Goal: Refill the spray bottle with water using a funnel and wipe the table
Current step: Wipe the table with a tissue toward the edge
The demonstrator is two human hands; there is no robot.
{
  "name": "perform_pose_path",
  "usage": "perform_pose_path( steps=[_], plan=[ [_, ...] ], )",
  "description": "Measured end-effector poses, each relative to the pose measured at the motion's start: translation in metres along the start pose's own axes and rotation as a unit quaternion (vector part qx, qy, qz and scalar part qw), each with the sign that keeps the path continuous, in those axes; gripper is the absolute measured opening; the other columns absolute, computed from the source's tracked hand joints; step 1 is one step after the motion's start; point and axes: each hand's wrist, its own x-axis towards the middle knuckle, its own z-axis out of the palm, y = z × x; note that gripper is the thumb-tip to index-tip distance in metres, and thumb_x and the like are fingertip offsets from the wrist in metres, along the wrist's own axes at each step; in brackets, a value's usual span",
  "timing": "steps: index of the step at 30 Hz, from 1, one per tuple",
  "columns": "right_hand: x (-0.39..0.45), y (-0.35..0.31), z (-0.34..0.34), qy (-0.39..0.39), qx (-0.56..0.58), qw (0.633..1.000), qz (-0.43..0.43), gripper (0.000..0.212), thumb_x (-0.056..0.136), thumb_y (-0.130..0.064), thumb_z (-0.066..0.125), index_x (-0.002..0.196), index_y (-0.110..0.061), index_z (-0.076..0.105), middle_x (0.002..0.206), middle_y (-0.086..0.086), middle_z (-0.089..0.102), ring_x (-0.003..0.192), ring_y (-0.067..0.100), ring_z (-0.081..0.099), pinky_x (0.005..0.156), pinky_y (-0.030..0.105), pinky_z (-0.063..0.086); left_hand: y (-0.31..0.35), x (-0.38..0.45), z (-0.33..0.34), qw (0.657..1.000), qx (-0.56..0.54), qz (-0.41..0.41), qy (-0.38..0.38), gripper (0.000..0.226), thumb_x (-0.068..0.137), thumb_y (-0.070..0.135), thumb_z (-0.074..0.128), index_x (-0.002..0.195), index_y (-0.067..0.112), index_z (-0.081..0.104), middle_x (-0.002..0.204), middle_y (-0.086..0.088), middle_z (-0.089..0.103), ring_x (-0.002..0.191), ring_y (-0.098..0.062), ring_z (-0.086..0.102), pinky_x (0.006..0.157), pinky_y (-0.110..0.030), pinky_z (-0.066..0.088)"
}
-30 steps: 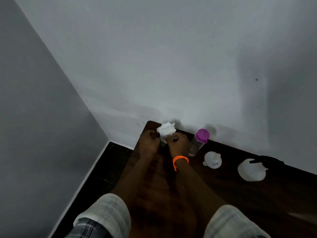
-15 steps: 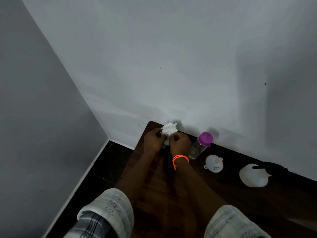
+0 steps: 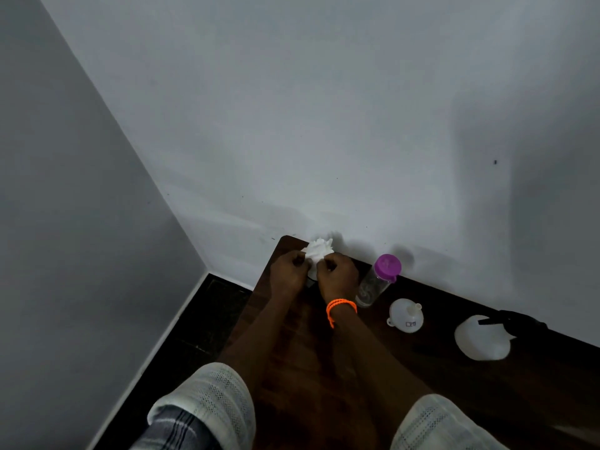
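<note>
At the far left corner of the dark wooden table (image 3: 292, 368), my left hand (image 3: 287, 269) and my right hand (image 3: 336, 274) both pinch a crumpled white tissue (image 3: 319, 251). What lies under the tissue is hidden by my hands. Right of my hands stands a clear water bottle (image 3: 378, 280) with a purple cap. A white funnel (image 3: 406, 315) lies on the table beside it. Further right lies a white spray bottle (image 3: 482, 337) with a black trigger head (image 3: 516, 321).
White walls meet in a corner behind the table. A dark floor (image 3: 181, 336) shows to the left of the table edge. An orange band (image 3: 339, 306) circles my right wrist.
My hands stay on the tissue at the table's corner and have drawn closer together, fingers working the tissue. The view has shifted slightly; the other objects rest as before.
</note>
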Motion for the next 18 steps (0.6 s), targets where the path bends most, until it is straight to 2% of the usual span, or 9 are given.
perform_pose_path(
  steps=[4, 8, 12, 14, 15, 17, 18],
  plan=[
    [-0.013, -0.011, -0.007, 0.069, 0.053, 0.995, -0.053, 0.005, 0.081, -0.005, 0.069, 0.081, -0.011, 0.069, 0.086, 0.006, 0.064, 0.078, 0.008, 0.053, 0.072, 0.015, 0.036, -0.002, 0.002, -0.002, 1.0, 0.013, -0.007, 0.001, 0.026, 0.091, 0.022, 0.069, 0.114, 0.01, 0.074, 0.113, -0.009, 0.074, 0.11, -0.026, 0.065, 0.08, -0.017, 0.035],
    [-0.023, -0.019, -0.014, 0.082, 0.117, 0.988, -0.056, 0.011, 0.085, -0.005, 0.066, 0.08, -0.014, 0.065, 0.078, -0.005, 0.062, 0.073, 0.002, 0.053, 0.069, 0.012, 0.041, 0.0, 0.001, -0.004, 1.0, 0.021, -0.004, -0.009, 0.026, 0.09, 0.021, 0.069, 0.112, 0.01, 0.075, 0.112, -0.01, 0.075, 0.109, -0.026, 0.066, 0.075, -0.017, 0.033],
    [-0.032, -0.032, -0.033, 0.095, 0.18, 0.979, -0.029, 0.011, 0.093, -0.008, 0.063, 0.086, -0.016, 0.06, 0.077, -0.012, 0.061, 0.077, -0.007, 0.059, 0.069, 0.011, 0.043, 0.004, -0.005, -0.005, 1.0, 0.015, -0.02, -0.008, 0.039, 0.081, 0.029, 0.064, 0.114, 0.011, 0.073, 0.112, -0.01, 0.074, 0.109, -0.026, 0.065, 0.084, -0.023, 0.04],
    [-0.036, -0.04, -0.044, 0.11, 0.238, 0.965, -0.026, 0.013, 0.094, -0.008, 0.061, 0.086, -0.018, 0.059, 0.079, -0.011, 0.06, 0.078, -0.003, 0.059, 0.074, 0.016, 0.047, 0.0, -0.011, -0.002, 0.997, -0.014, -0.072, 0.02, 0.032, 0.085, 0.027, 0.066, 0.111, 0.009, 0.071, 0.111, -0.01, 0.073, 0.109, -0.027, 0.064, 0.091, -0.03, 0.045],
    [-0.04, -0.044, -0.05, 0.111, 0.286, 0.952, -0.006, 0.014, 0.094, -0.01, 0.06, 0.085, -0.022, 0.059, 0.08, -0.008, 0.061, 0.079, 0.002, 0.06, 0.076, 0.025, 0.052, -0.003, -0.015, 0.0, 0.993, -0.037, -0.101, 0.037, 0.029, 0.087, 0.03, 0.066, 0.106, 0.009, 0.071, 0.107, -0.01, 0.073, 0.107, -0.028, 0.066, 0.093, -0.034, 0.048],
    [-0.052, -0.051, -0.064, 0.1, 0.411, 0.904, 0.067, 0.016, 0.096, -0.007, 0.058, 0.086, -0.02, 0.06, 0.083, -0.004, 0.065, 0.084, 0.017, 0.065, 0.078, 0.039, 0.059, -0.009, -0.029, 0.004, 0.976, -0.128, -0.167, 0.049, 0.03, 0.088, 0.042, 0.063, 0.087, 0.013, 0.071, 0.091, -0.007, 0.072, 0.093, -0.029, 0.069, 0.084, -0.038, 0.055],
    [-0.059, -0.053, -0.072, 0.093, 0.469, 0.872, 0.106, 0.017, 0.098, -0.002, 0.056, 0.088, -0.016, 0.06, 0.085, -0.001, 0.066, 0.086, 0.022, 0.067, 0.078, 0.041, 0.06, -0.009, -0.042, 0.004, 0.956, -0.206, -0.205, 0.023, 0.035, 0.091, 0.047, 0.062, 0.081, 0.014, 0.069, 0.084, -0.007, 0.069, 0.082, -0.028, 0.069, 0.075, -0.037, 0.056]
  ],
)
